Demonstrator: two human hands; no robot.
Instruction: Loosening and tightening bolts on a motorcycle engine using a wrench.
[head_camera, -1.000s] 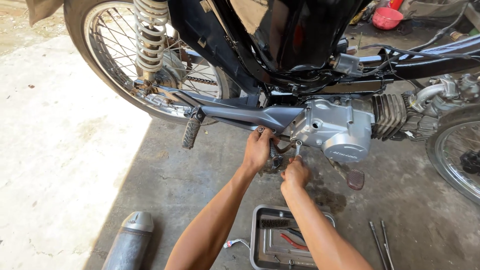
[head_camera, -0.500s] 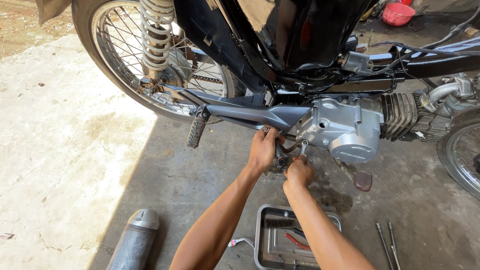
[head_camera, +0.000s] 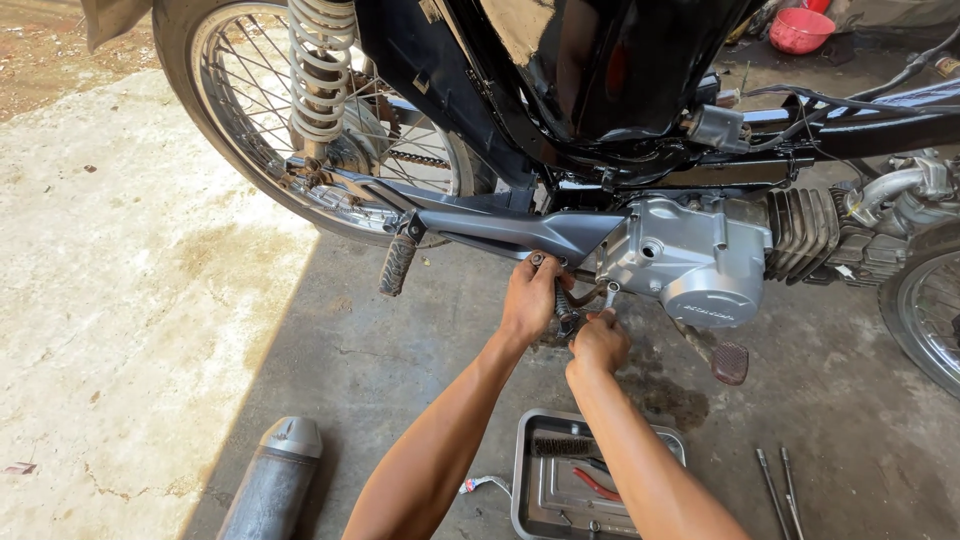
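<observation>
One motorcycle (head_camera: 610, 90) stands on the concrete floor (head_camera: 150, 300), black-bodied, filling the upper part of the view. Two spoked wheels show: the rear wheel (head_camera: 250, 130) at upper left and part of the front wheel (head_camera: 925, 300) at the right edge. One silver engine case (head_camera: 690, 260) sits low at centre, with one grey side cover (head_camera: 520, 230) running back from it toward the rear wheel. One white coil shock spring (head_camera: 320, 70) stands beside the rear wheel. One ribbed footpeg (head_camera: 397, 265) hangs below the grey cover, and one pedal (head_camera: 728, 362) hangs under the engine.

One grey exhaust muffler (head_camera: 272, 480) lies detached on the floor at lower left, well apart from the machine. One metal tray (head_camera: 527, 490) lies on the floor beneath the arms; in it, one wire brush (head_camera: 562, 446) and one pair of red-handled pliers (head_camera: 598, 484) are visible. Two thin metal rods (head_camera: 778, 485) lie side by side to the right of the tray. One red bowl (head_camera: 800, 28) sits at the top right.

The left hand (head_camera: 530, 298) is closed around a dark fitting (head_camera: 566, 308) just below the grey cover, behind the engine case. The right hand (head_camera: 600, 342) is curled beside it, fingers pinched on a small metal tool (head_camera: 609, 294) at the same spot. The two hands are nearly touching.
</observation>
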